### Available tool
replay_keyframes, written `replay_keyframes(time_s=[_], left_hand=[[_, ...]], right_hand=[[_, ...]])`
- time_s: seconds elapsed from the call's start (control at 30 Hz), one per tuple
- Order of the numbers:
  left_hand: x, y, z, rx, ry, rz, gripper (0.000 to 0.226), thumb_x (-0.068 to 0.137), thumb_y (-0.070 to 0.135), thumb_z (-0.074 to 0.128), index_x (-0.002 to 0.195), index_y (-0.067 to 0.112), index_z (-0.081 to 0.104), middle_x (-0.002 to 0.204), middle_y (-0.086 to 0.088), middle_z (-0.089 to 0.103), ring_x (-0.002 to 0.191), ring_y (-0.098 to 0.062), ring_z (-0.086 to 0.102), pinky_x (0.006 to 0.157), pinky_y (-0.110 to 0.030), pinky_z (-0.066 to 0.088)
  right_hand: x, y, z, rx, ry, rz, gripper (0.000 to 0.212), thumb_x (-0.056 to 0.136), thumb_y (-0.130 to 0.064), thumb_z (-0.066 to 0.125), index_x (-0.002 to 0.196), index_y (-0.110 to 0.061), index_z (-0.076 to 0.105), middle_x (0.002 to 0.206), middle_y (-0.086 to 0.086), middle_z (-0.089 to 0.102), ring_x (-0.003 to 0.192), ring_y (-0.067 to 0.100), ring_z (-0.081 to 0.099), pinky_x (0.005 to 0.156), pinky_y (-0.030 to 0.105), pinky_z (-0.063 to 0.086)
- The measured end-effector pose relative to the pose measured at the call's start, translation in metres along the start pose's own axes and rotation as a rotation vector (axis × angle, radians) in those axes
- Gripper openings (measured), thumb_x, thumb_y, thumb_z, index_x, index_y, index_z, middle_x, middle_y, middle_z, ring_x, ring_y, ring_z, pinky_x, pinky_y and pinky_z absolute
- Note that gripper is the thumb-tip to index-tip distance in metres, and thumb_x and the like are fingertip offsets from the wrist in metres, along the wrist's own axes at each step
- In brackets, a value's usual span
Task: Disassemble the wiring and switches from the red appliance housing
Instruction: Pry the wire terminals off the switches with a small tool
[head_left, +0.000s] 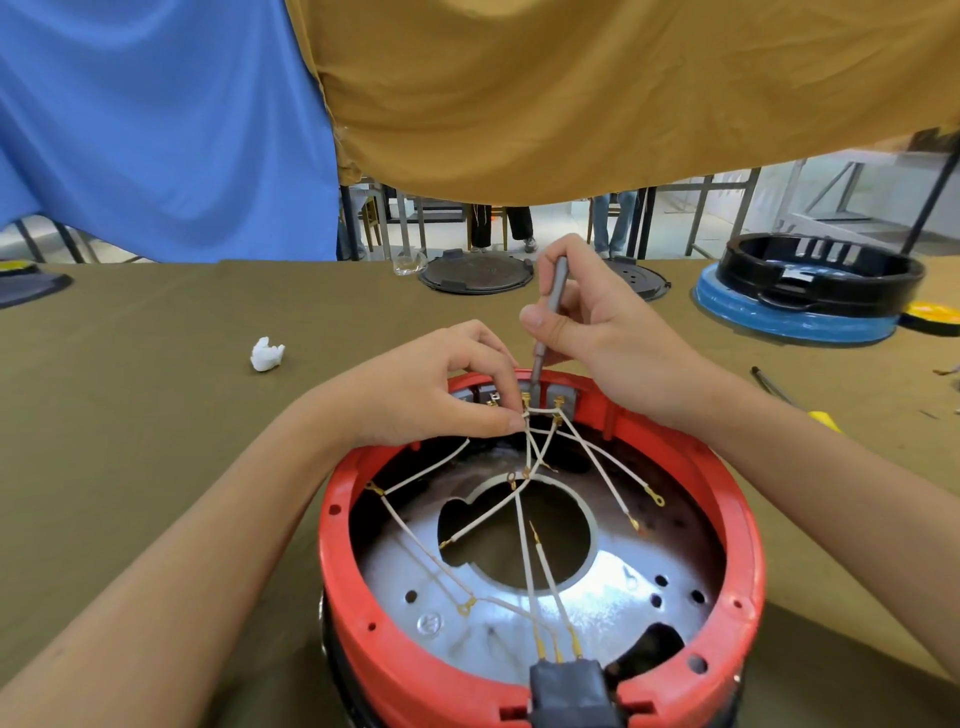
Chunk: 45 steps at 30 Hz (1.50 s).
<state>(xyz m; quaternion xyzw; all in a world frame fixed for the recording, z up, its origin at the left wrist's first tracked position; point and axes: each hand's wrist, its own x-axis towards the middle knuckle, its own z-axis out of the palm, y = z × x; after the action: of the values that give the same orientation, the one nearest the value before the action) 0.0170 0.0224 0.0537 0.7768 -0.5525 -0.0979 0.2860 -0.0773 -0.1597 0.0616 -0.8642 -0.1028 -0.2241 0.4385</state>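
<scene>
1. Head view: red housing (363, 613) sits on tabletop (156, 415), near edge.
2. Left hand (431, 384) fingers pinch white wire (523, 415) at far wall.
3. Right hand (597, 332) fingers grip screwdriver (551, 306), tip at terminals.

A desk (156, 441) covered in olive-green cloth fills the lower part of the view. Above its far edge hang two sheets: a blue sheet (156, 130) on the left and a mustard-yellow sheet (623, 93) on the right, overlapping near the middle. Through the gap beneath them show a pale floor (561, 221), dark metal frame legs (698, 218) and wooden chair legs (371, 223). The light is bright and even.
</scene>
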Motion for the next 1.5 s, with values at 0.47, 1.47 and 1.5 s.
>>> replay_keyframes(time_s=[0.47,1.47,1.5], left_hand=[[0.0,0.0,-0.001,0.006,-0.023,-0.023,0.006,0.085,0.046,0.073,0.086,0.04,0.072,0.119,0.02,0.05,0.117,0.001,0.051,0.109,-0.041,0.038],[0.0,0.001,0.0,0.017,-0.016,-0.018,0.003,0.085,0.044,0.074,0.084,0.041,0.072,0.118,0.017,0.051,0.114,0.002,0.051,0.101,-0.023,0.036],[0.0,0.001,0.0,0.018,-0.016,-0.017,0.003,0.085,0.044,0.074,0.084,0.041,0.072,0.117,0.018,0.051,0.114,0.002,0.051,0.101,-0.023,0.036]], right_hand=[[0.004,0.01,0.0,0.209,0.07,0.224,0.012,0.102,-0.017,0.055,0.102,-0.016,0.043,0.074,0.002,0.047,0.06,0.004,0.055,0.069,0.026,0.056],[0.009,0.009,-0.001,0.247,0.002,0.355,0.014,0.102,-0.019,0.056,0.101,-0.018,0.042,0.074,-0.002,0.053,0.058,0.003,0.056,0.075,0.039,0.045],[0.009,0.009,-0.001,0.257,0.003,0.36,0.014,0.102,-0.019,0.056,0.101,-0.018,0.042,0.074,-0.002,0.053,0.058,0.003,0.056,0.075,0.038,0.045]])
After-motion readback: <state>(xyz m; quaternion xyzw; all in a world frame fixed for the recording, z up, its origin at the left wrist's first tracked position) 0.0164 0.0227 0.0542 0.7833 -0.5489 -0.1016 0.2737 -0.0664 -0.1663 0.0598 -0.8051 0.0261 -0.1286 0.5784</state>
